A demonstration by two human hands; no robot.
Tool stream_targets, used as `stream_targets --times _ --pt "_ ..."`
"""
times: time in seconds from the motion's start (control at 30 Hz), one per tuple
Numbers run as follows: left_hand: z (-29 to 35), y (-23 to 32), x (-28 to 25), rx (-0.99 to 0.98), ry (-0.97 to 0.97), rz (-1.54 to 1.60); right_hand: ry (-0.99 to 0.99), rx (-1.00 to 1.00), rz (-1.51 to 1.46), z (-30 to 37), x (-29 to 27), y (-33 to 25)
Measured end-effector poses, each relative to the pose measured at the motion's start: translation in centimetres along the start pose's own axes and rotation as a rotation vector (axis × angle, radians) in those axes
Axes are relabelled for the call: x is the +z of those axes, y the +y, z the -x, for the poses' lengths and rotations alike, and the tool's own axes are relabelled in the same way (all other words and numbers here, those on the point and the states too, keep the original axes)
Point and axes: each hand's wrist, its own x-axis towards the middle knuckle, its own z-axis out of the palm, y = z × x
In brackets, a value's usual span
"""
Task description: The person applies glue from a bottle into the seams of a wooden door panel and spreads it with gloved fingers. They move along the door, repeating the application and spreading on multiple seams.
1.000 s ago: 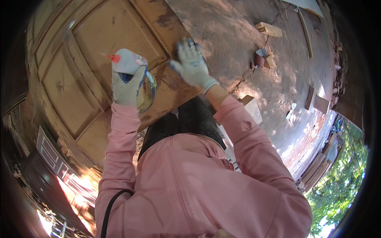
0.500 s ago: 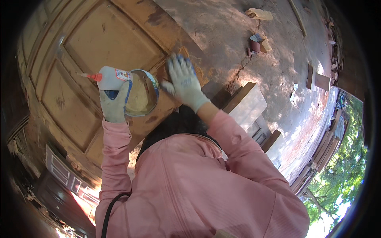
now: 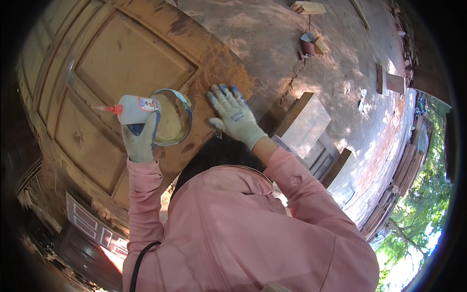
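A brown panelled wooden door (image 3: 136, 48) lies in front of me, with orange-brown dust scattered near its right end. In a white and blue work glove, my left hand (image 3: 140, 141) grips a white glue bottle (image 3: 136, 110) with a red cap, its nozzle pointing left. Right behind the bottle is a round tub (image 3: 171, 131) holding pale, dusty-looking stuff; whether my left hand also touches it I cannot tell. My right hand (image 3: 234, 114), gloved too, rests palm down with fingers stretched on the door's edge beside the dust, holding nothing.
On the concrete floor beyond lie a reddish-brown roll (image 3: 307, 47) next to a wood block (image 3: 320, 46), and another wood piece (image 3: 308, 8). Light panelled boards (image 3: 309, 124) stand close by my right arm. Stacked planks (image 3: 396, 182) line the far right.
My right hand has shifted slightly right and down in the picture, across the dusty edge. The glue bottle stays in my left hand, and the whole view has tilted a little.
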Motion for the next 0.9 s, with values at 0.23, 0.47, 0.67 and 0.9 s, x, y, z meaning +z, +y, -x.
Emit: stream_targets --times 0.23,0.47,0.67,0.9 --pt "-0.4 -1.1 -0.8 -0.014 -0.001 -0.004 0.108 0.256 0.113 -2.1 0.2 -0.4" --pt "-0.1 -0.7 -1.9 0.019 0.002 -0.06 0.079 0.322 0.152 2.3 0.0 1.9" --pt "-0.4 -1.2 -2.6 0.11 -0.031 -0.004 -0.05 0.212 -0.005 5.6 1.1 -0.9" --pt "-0.7 0.3 -2.1 0.016 -0.067 -0.047 0.131 0.519 0.062 3.0 0.5 -0.1"
